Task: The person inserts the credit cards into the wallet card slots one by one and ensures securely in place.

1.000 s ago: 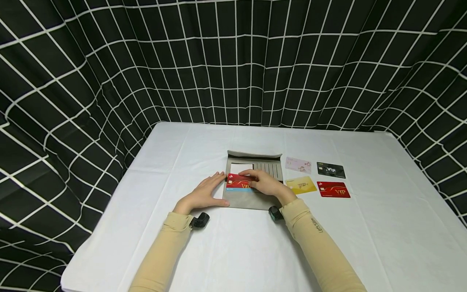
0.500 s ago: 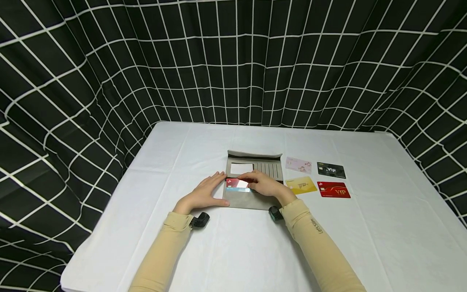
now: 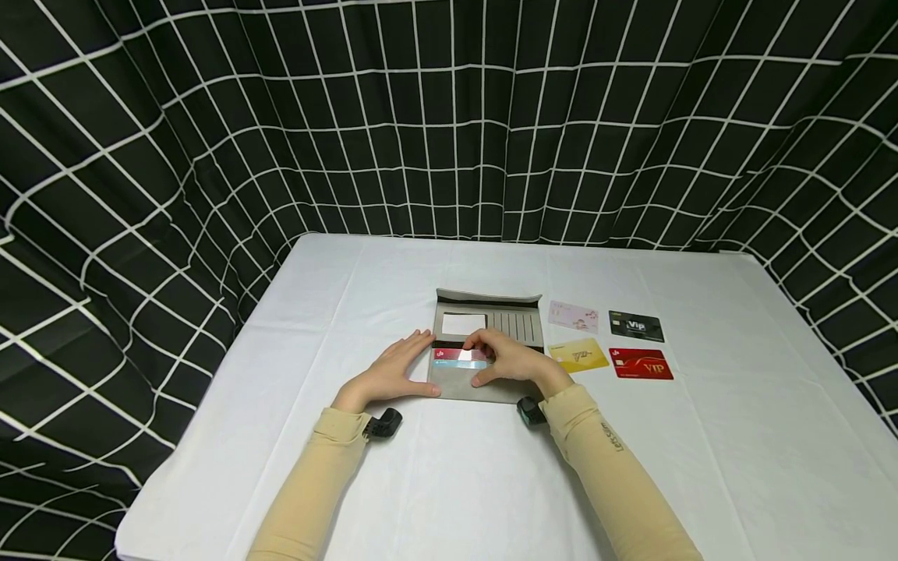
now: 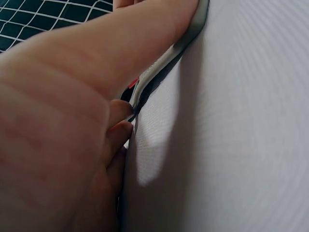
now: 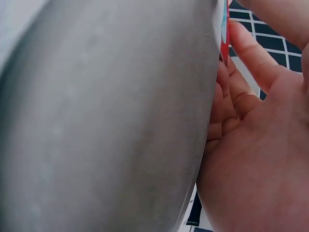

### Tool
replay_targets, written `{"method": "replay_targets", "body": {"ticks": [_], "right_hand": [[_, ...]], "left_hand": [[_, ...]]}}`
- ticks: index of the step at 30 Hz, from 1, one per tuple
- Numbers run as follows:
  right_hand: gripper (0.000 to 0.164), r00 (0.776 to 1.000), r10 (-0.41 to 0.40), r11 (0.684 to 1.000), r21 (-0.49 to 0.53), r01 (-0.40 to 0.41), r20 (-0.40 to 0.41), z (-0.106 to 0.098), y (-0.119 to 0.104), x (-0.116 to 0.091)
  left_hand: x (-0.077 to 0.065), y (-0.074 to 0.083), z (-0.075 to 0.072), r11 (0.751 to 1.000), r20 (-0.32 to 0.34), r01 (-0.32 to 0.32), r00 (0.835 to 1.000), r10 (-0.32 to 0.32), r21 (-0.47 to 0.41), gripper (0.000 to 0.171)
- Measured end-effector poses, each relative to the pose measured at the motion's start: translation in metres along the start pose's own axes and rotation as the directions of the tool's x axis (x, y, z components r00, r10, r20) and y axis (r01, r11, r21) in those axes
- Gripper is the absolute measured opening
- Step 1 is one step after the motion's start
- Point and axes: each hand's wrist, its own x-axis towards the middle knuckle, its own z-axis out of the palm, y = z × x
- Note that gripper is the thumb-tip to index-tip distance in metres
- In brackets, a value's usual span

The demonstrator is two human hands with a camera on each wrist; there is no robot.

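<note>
A grey wallet [image 3: 452, 383] lies unfolded on the table. In its lower half, a red card [image 3: 449, 354] sits in a pocket with only its upper strip showing, behind a light-blue card [image 3: 452, 364]. My left hand [image 3: 388, 375] rests along the wallet's left edge, thumb and fingers spread. My right hand [image 3: 512, 360] is over the wallet's right part; its index finger touches the red card's top edge while the thumb lies lower on the grey leather. In the right wrist view the red card [image 5: 225, 48] meets a fingertip, and the wallet hides part of the fingers.
To the wallet's right lie a pink card [image 3: 574, 316], a black Vip card [image 3: 636, 326], a yellow card [image 3: 578, 356] and a red VIP card [image 3: 641, 364]. A white rectangle [image 3: 464, 324] shows in the wallet's upper half, beside several slots. A white cloth [image 3: 449, 483] covers the table.
The red card has slid down into the wallet pocket behind the light-blue card. My right thumb has moved down, away from the index finger. The left hand has stayed still.
</note>
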Motion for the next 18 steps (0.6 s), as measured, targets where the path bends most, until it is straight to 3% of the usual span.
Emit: {"method": "replay_targets", "body": {"ticks": [18], "right_hand": [[0.040, 1.000, 0.008, 1.000, -0.027, -0.007, 0.015, 0.0001, 0.0007, -0.0006]], "left_hand": [[0.0004, 0.0001, -0.0003, 1.000, 0.002, -0.011, 1.000, 0.011, 0.006, 0.098]]}}
